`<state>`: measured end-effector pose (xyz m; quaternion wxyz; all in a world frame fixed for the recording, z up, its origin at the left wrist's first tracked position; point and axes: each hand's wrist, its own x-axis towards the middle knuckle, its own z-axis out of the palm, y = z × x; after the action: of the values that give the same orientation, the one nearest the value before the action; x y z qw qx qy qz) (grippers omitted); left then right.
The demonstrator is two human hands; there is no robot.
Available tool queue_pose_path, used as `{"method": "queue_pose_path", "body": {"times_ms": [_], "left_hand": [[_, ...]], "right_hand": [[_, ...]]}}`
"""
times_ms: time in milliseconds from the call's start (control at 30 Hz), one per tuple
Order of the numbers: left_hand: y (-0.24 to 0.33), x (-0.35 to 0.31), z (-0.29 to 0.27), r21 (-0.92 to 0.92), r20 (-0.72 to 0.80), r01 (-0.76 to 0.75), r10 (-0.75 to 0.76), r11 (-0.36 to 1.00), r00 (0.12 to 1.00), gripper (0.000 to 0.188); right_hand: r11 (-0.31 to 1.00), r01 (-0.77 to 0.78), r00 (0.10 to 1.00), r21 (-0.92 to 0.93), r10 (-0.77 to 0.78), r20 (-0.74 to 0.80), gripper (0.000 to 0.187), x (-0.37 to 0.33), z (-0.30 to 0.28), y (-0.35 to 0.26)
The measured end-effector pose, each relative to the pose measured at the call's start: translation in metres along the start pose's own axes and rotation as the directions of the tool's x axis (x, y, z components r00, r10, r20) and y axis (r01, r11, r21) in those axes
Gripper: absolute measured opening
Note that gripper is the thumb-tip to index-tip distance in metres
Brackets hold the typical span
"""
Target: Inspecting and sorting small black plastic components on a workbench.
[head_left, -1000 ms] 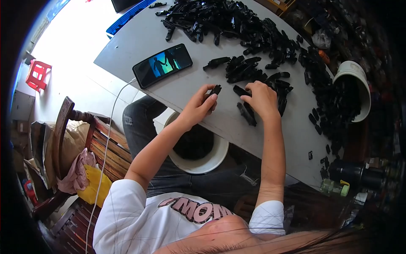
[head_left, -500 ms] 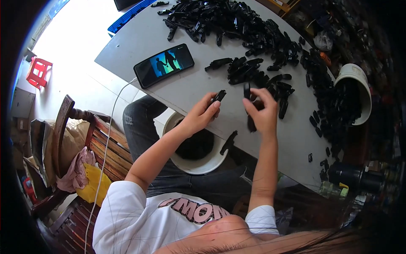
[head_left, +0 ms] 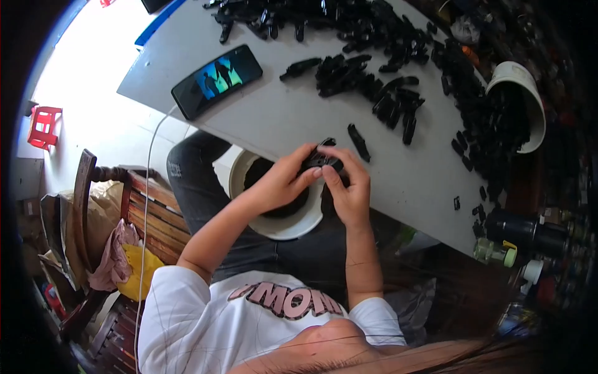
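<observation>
Left hand (head_left: 283, 177) and right hand (head_left: 350, 187) are both pinching black plastic parts (head_left: 316, 161) by the table edge; can't tell if that's one piece or two. Grey table (head_left: 274, 118) spreads out around twelve o'clock from them, heap of similar parts (head_left: 374, 25) at its far side, white bucket (head_left: 293, 232) below at eight, phone (head_left: 218, 81) at ten, one loose part (head_left: 359, 142) at two. Half a second ago the hands were apart, now they've met, so looks like it's two-handed work now.
</observation>
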<state>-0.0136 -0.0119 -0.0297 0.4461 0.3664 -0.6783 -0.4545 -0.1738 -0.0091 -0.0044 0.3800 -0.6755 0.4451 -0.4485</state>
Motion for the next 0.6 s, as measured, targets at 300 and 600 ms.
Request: {"method": "queue_pose_path", "body": {"times_ms": [300,600], "left_hand": [[0.015,-0.03,-0.016,-0.24,0.361,0.26,-0.162,0.935,0.918,0.03],[-0.057,-0.128,0.01,0.149,0.271,0.494,-0.516,0.857,0.813,0.031]], "right_hand": [[0.862,-0.466,0.871,0.203,0.406,0.276,0.038,-0.031,-0.009,-0.001],[0.556,-0.764,0.644,0.326,0.681,0.349,0.03,-0.132,0.067,0.094]]}}
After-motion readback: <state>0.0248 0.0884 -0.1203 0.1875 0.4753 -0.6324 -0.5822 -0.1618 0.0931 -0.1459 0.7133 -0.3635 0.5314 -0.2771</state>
